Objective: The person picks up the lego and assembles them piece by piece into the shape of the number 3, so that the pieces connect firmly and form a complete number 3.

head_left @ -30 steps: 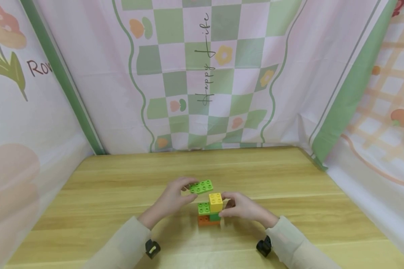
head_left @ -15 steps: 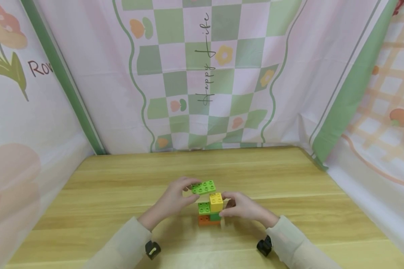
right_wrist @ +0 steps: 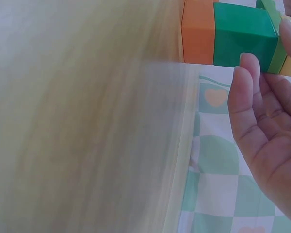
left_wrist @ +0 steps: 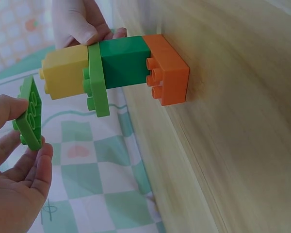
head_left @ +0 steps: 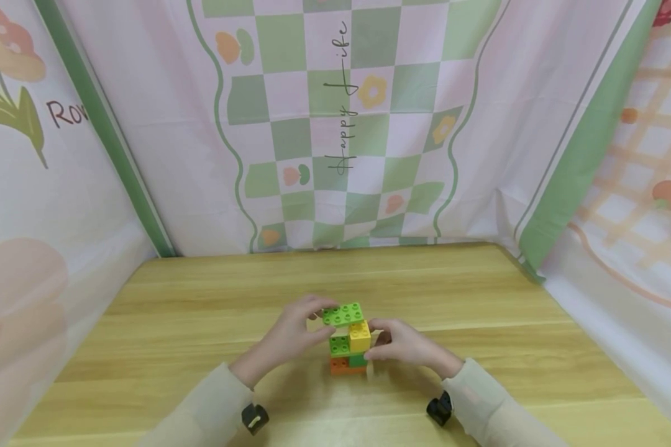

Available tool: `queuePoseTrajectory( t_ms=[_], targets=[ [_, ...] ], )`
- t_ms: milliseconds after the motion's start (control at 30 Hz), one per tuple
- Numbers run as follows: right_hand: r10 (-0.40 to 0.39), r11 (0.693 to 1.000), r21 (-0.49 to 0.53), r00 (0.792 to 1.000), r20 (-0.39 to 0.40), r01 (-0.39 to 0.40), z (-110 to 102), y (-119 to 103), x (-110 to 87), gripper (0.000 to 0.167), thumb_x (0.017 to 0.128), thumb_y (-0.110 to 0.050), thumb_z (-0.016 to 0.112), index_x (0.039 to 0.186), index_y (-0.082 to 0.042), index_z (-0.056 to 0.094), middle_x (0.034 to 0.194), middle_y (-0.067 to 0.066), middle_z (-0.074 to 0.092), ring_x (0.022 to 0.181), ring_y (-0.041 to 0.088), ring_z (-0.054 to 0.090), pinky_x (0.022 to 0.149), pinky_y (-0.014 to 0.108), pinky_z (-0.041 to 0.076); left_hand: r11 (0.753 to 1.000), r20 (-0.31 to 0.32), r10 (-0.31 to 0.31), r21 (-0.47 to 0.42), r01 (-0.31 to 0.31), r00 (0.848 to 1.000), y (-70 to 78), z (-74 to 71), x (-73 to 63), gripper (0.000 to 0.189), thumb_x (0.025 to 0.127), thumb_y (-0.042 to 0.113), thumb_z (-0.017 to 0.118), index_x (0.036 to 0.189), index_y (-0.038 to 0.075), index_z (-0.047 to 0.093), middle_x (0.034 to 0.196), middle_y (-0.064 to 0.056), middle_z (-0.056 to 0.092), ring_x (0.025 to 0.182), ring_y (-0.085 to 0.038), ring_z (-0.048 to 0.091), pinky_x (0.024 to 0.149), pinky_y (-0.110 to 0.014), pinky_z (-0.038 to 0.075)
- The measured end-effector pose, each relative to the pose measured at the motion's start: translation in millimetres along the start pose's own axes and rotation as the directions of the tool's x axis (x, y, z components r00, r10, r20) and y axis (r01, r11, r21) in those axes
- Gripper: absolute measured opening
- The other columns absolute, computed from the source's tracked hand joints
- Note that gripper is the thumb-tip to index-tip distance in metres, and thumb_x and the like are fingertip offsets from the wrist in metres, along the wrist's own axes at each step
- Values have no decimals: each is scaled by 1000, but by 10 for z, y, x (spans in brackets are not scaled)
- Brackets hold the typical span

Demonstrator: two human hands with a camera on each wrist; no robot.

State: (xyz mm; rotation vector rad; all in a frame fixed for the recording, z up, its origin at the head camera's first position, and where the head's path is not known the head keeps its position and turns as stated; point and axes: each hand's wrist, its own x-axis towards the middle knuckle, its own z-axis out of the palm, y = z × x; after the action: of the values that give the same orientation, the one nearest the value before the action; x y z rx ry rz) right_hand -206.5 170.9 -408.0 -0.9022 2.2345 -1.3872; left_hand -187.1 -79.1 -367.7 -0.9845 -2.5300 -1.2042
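Observation:
A stack of toy building bricks stands upright on the table: an orange brick [left_wrist: 172, 73] at the bottom, then a dark green brick [left_wrist: 124, 60], a flat light green brick [left_wrist: 98, 80] and a yellow brick [left_wrist: 65, 72] on top. My left hand [head_left: 293, 328] pinches another flat light green brick [head_left: 343, 315] between thumb and fingers, above the stack and a little to its left. In the left wrist view this brick hangs apart from the yellow one. On the stack's right side, my right hand [head_left: 405, 346] holds it near the yellow brick and the flat brick below.
The wooden table [head_left: 201, 298] reaches back to a curtain [head_left: 358, 136] with green checks. Printed cloth [head_left: 637, 205] hangs at both sides. A small black wrist camera [head_left: 254, 417] is worn on each wrist.
My left hand has moved slightly right, bringing the flat light green brick from beside the yellow brick's back to partly over it. My right hand and the stack have stayed nearly still.

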Motion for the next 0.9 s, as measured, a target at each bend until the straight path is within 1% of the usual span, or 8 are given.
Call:
queuePoseTrajectory(
  t_ms=[200,367,533,633,800,900],
  targets=[
    [7,1000,5,1000,1,-7,-1,-8,-1,35,84,-12,67,115,0,56,101,7,61,77,22,62,68,32,51,1000,14,28,-3,-28,1000,6,30,-11,36,81,9,69,116,5,60,109,0,60,89,-12,54,77,-31,47],
    [11,1000,9,1000,-1,-11,3,-17,0,36,84,-11,67,116,1,56,101,7,61,77,22,61,68,31,51,1000,32,21,8,-21,999,17,43,-21,36,82,11,69,117,6,59,109,2,60,90,-10,54,78,-27,46],
    [10,1000,11,1000,-2,-10,-1,-19,-4,36,84,-11,67,116,0,55,100,7,62,77,22,61,68,31,51,1000,32,25,15,-25,999,19,56,-29,37,82,12,69,118,8,59,110,3,60,90,-10,54,76,-28,47],
    [9,1000,11,1000,-1,-9,-3,-18,-6,36,84,-11,67,117,0,55,99,6,62,77,23,61,67,31,51,999,32,47,26,-48,998,12,69,-37,37,82,12,69,118,9,60,111,1,60,92,-12,54,77,-29,47],
    [3,1000,12,1000,4,-3,-3,-17,-6,37,85,-11,66,117,1,55,99,7,62,76,24,61,66,31,51,993,36,99,61,-101,994,3,84,-51,34,83,10,68,116,12,63,114,-4,58,103,-18,53,83,-33,46],
    [0,1000,17,1000,7,0,0,-16,-4,36,85,-11,66,117,1,55,99,7,62,76,24,62,66,32,51,989,38,120,79,-123,992,4,86,-56,32,83,10,68,115,13,65,113,-5,58,102,-20,53,82,-33,47]
  ],
)
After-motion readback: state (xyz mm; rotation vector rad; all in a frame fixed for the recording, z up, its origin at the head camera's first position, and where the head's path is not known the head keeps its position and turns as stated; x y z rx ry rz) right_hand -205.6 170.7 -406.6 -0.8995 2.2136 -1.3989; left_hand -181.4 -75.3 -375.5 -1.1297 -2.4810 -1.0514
